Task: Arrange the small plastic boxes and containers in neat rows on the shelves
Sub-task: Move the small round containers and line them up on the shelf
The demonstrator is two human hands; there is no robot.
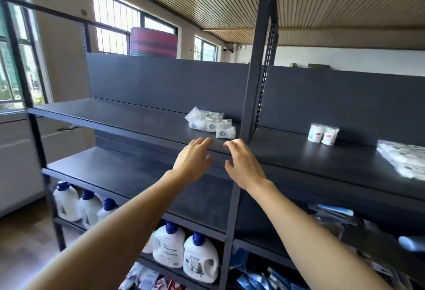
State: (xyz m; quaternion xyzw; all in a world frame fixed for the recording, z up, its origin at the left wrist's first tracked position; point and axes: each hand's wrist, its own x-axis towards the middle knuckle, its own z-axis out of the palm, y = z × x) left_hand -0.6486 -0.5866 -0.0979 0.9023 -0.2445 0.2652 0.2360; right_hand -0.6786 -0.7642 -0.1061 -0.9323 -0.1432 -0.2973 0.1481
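A loose heap of small clear plastic boxes [210, 123] with white contents lies on the dark top shelf [128, 117], close to the metal upright [255, 78]. My left hand [195, 161] and my right hand [243, 165] are both raised at the shelf's front edge, just below the heap. Their fingers are relaxed and slightly bent, and they hold nothing. Neither hand touches the boxes. Two small white containers [323, 135] stand side by side on the shelf section to the right of the upright.
Blurred white packs [402, 158] lie at the far right of the top shelf. The middle shelf [119, 174] is bare on the left. White detergent jugs [200, 259] with blue caps stand on the lower shelves, with blue packets [333, 216] at the right.
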